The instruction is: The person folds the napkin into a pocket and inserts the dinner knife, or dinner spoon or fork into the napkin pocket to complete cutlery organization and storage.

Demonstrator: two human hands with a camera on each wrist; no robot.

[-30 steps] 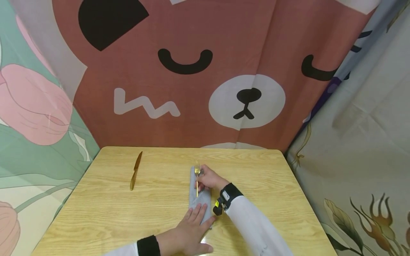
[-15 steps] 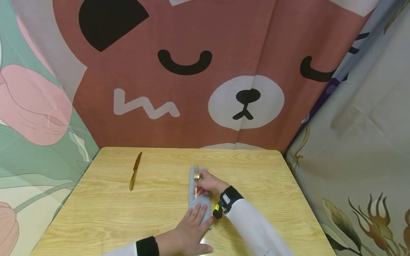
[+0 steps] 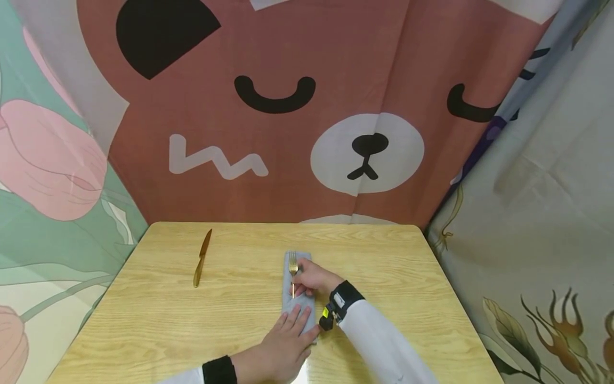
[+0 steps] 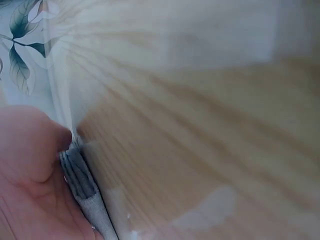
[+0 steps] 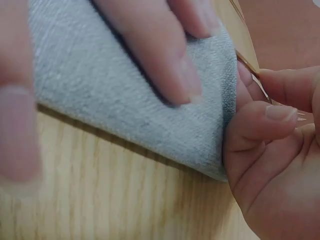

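A grey cloth napkin (image 3: 300,304), folded into a long narrow strip, lies at the middle of the table. My right hand (image 3: 318,277) pinches a gold fork (image 3: 293,263) whose tines point away from me. The lower end of its handle disappears under a fold of the cloth. Closer to me, my left hand (image 3: 283,344) lies over the near part of the napkin, its straight fingers pressing the fabric. In the right wrist view, left fingertips rest on the cloth (image 5: 90,75) beside the open fold edge. The left wrist view catches the napkin's layered side (image 4: 80,175) by the palm.
A gold knife (image 3: 202,258) lies on the left part of the wooden table (image 3: 158,314), its blade pointing away. A bear-print curtain (image 3: 216,197) hangs behind the table's far edge, with printed cloths at both sides.
The fork has slid toward me, its handle deeper into the napkin fold, and my right hand came down slightly with it. My left thumb has drawn in; the other left fingers stay in place.
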